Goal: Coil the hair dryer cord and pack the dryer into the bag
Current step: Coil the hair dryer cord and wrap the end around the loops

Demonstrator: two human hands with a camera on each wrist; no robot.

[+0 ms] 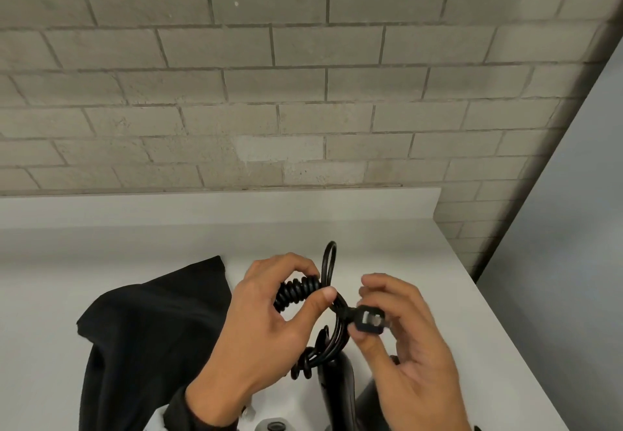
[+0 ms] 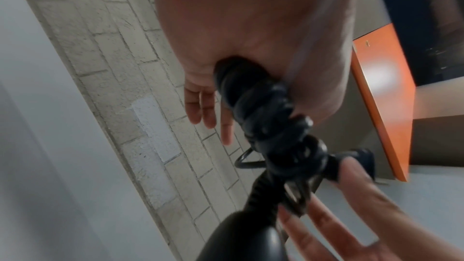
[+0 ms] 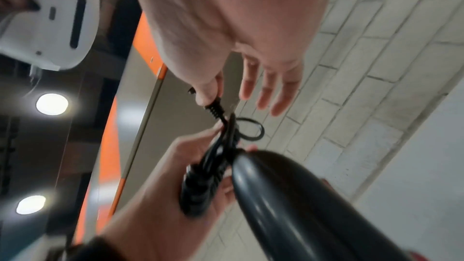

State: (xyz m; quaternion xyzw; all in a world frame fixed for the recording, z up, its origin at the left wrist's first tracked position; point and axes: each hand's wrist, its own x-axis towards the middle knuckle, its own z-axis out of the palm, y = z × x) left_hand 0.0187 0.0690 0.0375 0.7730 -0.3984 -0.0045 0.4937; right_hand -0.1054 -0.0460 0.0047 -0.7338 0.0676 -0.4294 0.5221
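while the left hand (image 1: 259, 322) is curling its fingers and thumb round the black cord (image 1: 296, 290), which is sitting wound in tight turns with one loop sticking up past the knuckles, the right hand (image 1: 401, 339) is pinching the plug (image 1: 369, 320) between thumb and forefinger, its other fingers hanging loosely spread. both hands are hovering above the white counter (image 1: 135, 238), close together and linked by the short run of cord between bundle and plug. the hair dryer (image 1: 337, 387) is lying on the counter just under the hands, dark and glossy, its handle end pointing toward the cord. the black bag (image 1: 148, 333) is lying slumped on the counter just left of the left wrist, partly under it.

the counter is ending in a straight edge on the right, close by the right hand, with a grey drop beyond it; a low white upstand is running along the back under the brick wall (image 1: 269, 76). open counter is lying behind the hands and off to the far left. an orange panel (image 2: 381, 94) is showing in the wrist views. i am not making out any brand, label or lettering on the dryer, plug or bag.
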